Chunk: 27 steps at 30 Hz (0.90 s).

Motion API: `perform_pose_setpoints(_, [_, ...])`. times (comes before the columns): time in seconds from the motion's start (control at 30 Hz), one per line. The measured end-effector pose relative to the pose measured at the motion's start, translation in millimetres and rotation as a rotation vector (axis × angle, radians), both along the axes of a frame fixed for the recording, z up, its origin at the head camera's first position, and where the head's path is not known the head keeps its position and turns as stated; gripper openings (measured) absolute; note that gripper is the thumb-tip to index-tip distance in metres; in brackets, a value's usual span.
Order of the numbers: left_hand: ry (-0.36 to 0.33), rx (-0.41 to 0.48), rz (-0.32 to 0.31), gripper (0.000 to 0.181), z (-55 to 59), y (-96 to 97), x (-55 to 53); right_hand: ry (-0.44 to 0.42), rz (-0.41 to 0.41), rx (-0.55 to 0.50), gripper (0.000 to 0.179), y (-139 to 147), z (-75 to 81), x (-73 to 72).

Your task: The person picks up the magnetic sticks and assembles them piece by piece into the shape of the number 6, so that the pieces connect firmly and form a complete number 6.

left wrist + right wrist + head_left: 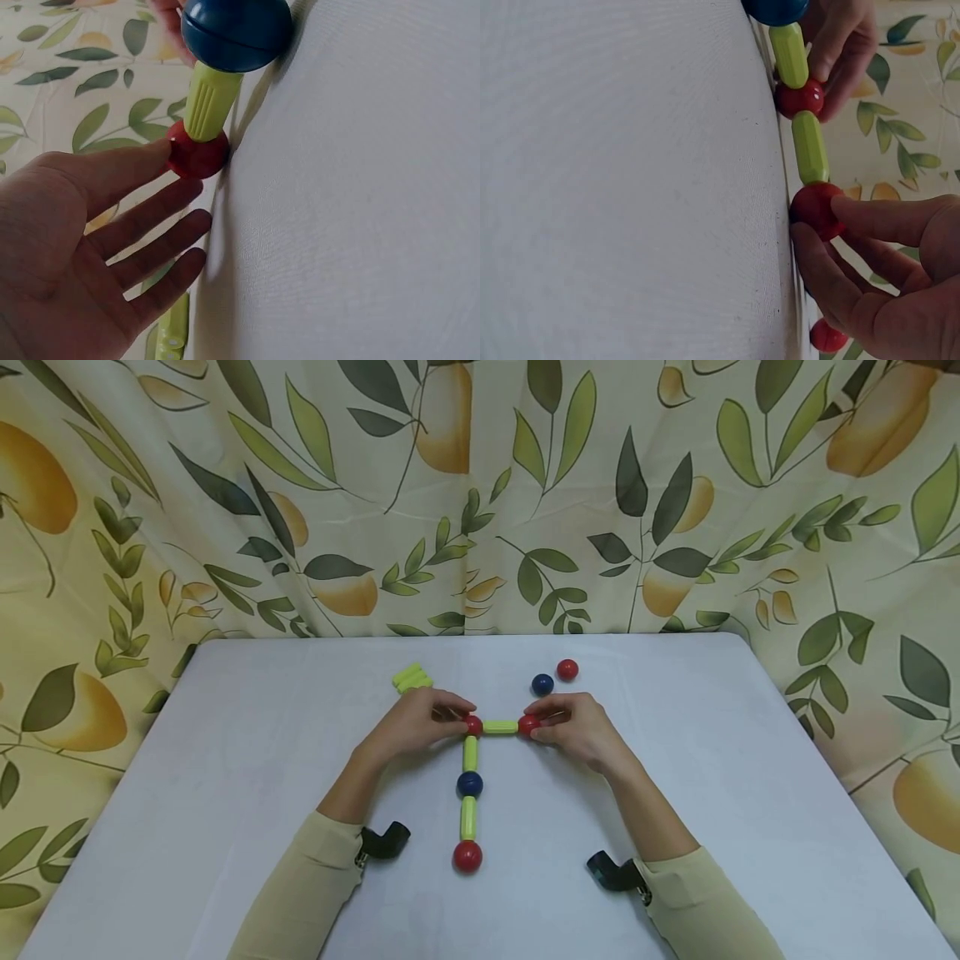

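A chain of balls and light-green rods lies on the white table. Its upright line runs from a near red ball [467,857] through a green rod [468,818], a blue ball [470,784] and a second rod [470,753] to a red corner ball [473,725]. From that corner another green rod [500,727] reaches right to a red end ball [528,725]. My left hand [408,724] pinches the corner ball between thumb and fingers, its other fingers spread in the left wrist view. Thumb and fingers of my right hand [581,731] grip the end ball.
Several loose green rods [412,677] lie together behind my left hand. Beyond my right hand sit a loose blue ball [542,685] and a loose red ball [567,670]. A fruit-patterned curtain [480,527] hangs behind the white table [225,827].
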<state>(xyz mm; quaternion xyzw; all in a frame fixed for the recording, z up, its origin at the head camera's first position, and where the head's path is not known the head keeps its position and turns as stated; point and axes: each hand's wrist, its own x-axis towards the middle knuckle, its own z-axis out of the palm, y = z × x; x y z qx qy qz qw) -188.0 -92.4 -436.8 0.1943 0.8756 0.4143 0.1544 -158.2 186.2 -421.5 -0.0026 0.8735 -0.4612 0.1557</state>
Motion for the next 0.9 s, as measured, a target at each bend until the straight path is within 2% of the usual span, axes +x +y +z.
perform_pose_setpoints(0.17, [0.06,0.01,0.045,0.026,1.8,-5.1,-1.3,0.0,-0.002,0.002,0.032,0.5,1.3,0.2])
perform_pose_setpoints(0.4, [0.119,-0.004,0.161,0.022,0.3,-15.2,-3.3,0.008,0.002,0.007,0.032,0.7,0.3,1.2])
perform_pose_setpoints(0.6, [0.165,0.003,0.241,0.021,-2.8,-24.8,-6.6,0.0,-0.003,0.014,0.032,1.3,-0.5,2.5])
perform_pose_setpoints(0.77, [0.236,0.02,0.31,0.022,-1.3,-32.3,-9.1,0.006,0.001,0.008,0.032,0.9,-0.2,2.0])
perform_pose_setpoints(0.9, [0.262,0.013,0.353,0.025,-0.9,-35.1,-10.9,0.002,0.005,0.007,0.033,0.0,0.2,1.4])
